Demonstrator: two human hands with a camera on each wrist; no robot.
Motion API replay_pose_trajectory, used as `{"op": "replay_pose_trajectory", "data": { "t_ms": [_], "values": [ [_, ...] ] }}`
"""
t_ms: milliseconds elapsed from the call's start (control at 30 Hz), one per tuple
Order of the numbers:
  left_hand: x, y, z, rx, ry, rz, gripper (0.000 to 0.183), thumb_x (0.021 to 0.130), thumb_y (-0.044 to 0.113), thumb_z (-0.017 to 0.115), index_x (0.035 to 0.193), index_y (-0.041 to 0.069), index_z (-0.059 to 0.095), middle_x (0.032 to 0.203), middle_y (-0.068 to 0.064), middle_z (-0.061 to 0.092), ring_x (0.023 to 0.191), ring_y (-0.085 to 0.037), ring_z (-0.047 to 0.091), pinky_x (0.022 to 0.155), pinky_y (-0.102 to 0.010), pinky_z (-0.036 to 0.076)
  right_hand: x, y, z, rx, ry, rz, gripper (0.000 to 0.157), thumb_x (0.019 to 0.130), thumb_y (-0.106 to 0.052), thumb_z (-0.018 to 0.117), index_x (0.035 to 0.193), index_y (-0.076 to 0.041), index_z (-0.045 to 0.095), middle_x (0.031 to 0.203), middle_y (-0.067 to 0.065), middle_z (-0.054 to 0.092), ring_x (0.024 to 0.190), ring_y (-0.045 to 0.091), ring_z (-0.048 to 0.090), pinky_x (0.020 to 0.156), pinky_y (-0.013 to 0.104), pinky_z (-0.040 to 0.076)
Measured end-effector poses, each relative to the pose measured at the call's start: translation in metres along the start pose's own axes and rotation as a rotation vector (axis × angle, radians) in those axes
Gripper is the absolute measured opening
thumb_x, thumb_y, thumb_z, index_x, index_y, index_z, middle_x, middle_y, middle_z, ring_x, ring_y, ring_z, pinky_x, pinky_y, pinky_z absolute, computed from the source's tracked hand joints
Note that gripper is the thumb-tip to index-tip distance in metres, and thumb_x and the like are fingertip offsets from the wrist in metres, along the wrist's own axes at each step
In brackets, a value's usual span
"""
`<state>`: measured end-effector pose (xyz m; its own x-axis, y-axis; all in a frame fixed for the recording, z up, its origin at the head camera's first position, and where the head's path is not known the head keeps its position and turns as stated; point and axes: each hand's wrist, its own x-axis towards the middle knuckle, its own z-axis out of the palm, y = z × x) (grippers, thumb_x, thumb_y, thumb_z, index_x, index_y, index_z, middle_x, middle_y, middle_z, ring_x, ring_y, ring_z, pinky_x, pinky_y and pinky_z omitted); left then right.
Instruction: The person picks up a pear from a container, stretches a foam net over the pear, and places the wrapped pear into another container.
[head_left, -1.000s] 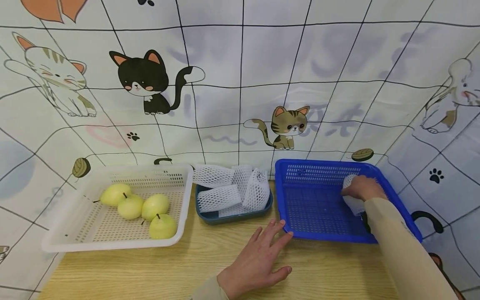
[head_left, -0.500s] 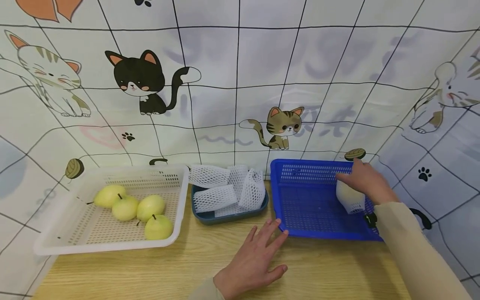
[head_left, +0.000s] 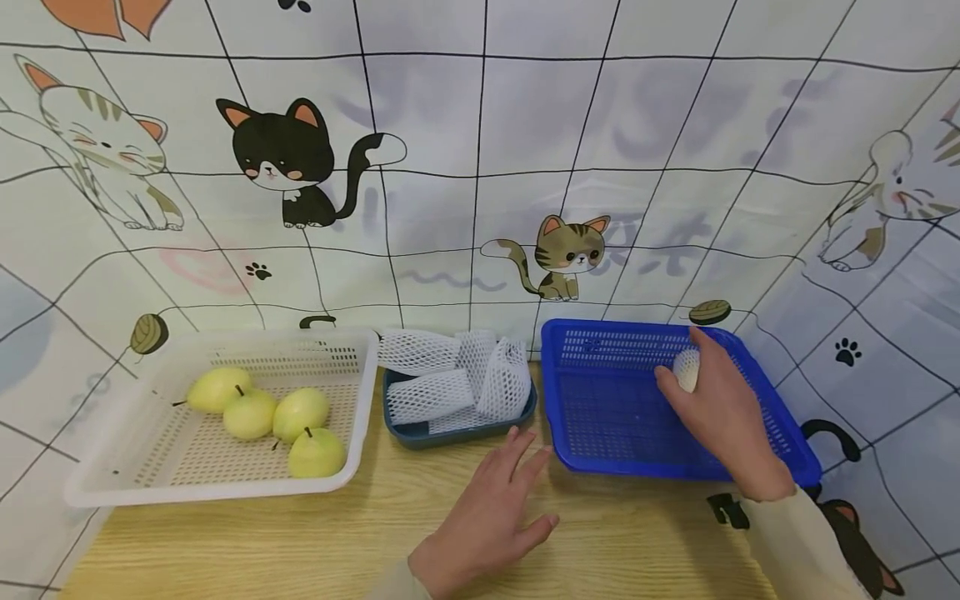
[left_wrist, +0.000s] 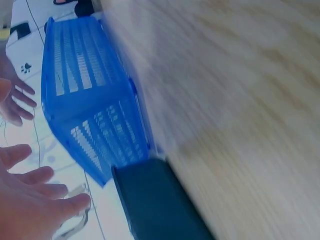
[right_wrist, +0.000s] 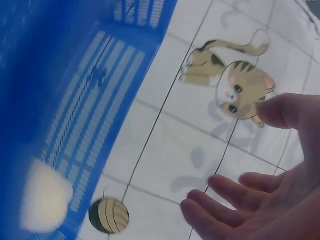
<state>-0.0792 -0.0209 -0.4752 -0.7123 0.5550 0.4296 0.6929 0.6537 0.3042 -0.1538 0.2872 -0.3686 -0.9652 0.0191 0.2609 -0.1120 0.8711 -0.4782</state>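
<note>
Nearest me, the left hand (head_left: 491, 507) reaches out over the bench (head_left: 637, 537), its fingers spread and holding nothing, the tips just short of the teal tray (head_left: 465, 438). If I let it drift forward, it could nudge that tray, and the white mesh sleeves (head_left: 438, 396) heaped above its rim might slide off.

Further in, the right hand (head_left: 720, 408) stands over the blue basket (head_left: 607, 421). From its wrist camera I see thumb and fingers well apart, nothing between them. My worry there is a careless sweep: a finger could catch the bundle (head_left: 686, 369) and set it rolling, or drag its covering loose.

The bundle itself lies inside the basket, toward the right end and near the back wall. I take it for a fruit in a mesh sleeve. What shows past the thumb is rounded and pale, finely textured; the wrist view gives a blurred, whitish-yellow lump, too soft for me to tell how fully it is covered.
</note>
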Motion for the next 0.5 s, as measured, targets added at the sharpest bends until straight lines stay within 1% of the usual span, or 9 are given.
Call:
{"op": "replay_pose_trajectory", "data": {
  "t_ms": [33,133,200,233,333,400,500],
  "values": [
    [-0.001,-0.002,-0.002,-0.011,0.019,-0.001,0.072,0.094,0.043,0.074,0.151,0.008,0.047,0.162,-0.016,0.036,0.149,-0.040,0.034,0.111,-0.054,0.043,-0.006,-0.002,0.003,0.032,0.022,-0.009,0.079,0.105,-0.036,0.058,0.162,0.004,0.019,0.154,0.036,0.037,0.119,0.055,0.052,0.076,0.066,0.048],
    [-0.005,-0.008,-0.008,-0.034,0.067,-0.012,0.067,0.093,0.039,0.076,0.146,0.008,0.052,0.161,-0.015,0.037,0.150,-0.038,0.034,0.110,-0.053,0.045,-0.021,-0.008,0.012,0.125,0.072,-0.033,0.075,0.105,-0.032,0.058,0.162,0.002,0.022,0.156,0.031,0.038,0.127,0.053,0.049,0.086,0.067,0.048],
    [-0.009,-0.013,-0.013,-0.052,0.097,-0.020,0.063,0.092,0.035,0.077,0.144,0.007,0.053,0.160,-0.015,0.039,0.149,-0.037,0.036,0.109,-0.053,0.046,-0.029,-0.012,0.019,0.170,0.085,-0.044,0.073,0.106,-0.031,0.059,0.162,0.000,0.024,0.157,0.029,0.038,0.135,0.052,0.043,0.095,0.068,0.043],
    [-0.011,-0.015,-0.015,-0.061,0.109,-0.029,0.063,0.092,0.034,0.076,0.144,0.007,0.053,0.160,-0.015,0.039,0.149,-0.036,0.036,0.109,-0.053,0.045,-0.033,-0.013,0.023,0.184,0.093,-0.049,0.071,0.105,-0.030,0.060,0.161,-0.001,0.026,0.157,0.029,0.039,0.136,0.051,0.043,0.098,0.067,0.042],
    [-0.016,-0.023,-0.023,-0.075,0.164,-0.044,0.061,0.092,0.029,0.077,0.143,0.007,0.054,0.156,-0.014,0.044,0.146,-0.036,0.041,0.109,-0.052,0.046,-0.045,-0.018,0.034,0.235,0.108,-0.056,0.069,0.104,-0.026,0.062,0.161,-0.003,0.030,0.157,0.027,0.040,0.137,0.049,0.044,0.101,0.064,0.042],
    [-0.020,-0.029,-0.030,-0.073,0.214,-0.059,0.061,0.091,0.026,0.077,0.143,0.007,0.054,0.153,-0.014,0.047,0.143,-0.035,0.045,0.108,-0.052,0.047,-0.052,-0.022,0.041,0.270,0.117,-0.056,0.067,0.104,-0.024,0.063,0.160,-0.005,0.032,0.157,0.025,0.041,0.136,0.048,0.045,0.102,0.062,0.042],
    [-0.028,-0.040,-0.042,-0.058,0.297,-0.086,0.061,0.088,0.023,0.078,0.142,0.005,0.055,0.149,-0.013,0.051,0.138,-0.034,0.050,0.103,-0.052,0.050,-0.063,-0.029,0.049,0.300,0.128,-0.069,0.064,0.103,-0.020,0.064,0.159,-0.008,0.036,0.156,0.023,0.042,0.133,0.047,0.048,0.098,0.062,0.044]
  ]
}}
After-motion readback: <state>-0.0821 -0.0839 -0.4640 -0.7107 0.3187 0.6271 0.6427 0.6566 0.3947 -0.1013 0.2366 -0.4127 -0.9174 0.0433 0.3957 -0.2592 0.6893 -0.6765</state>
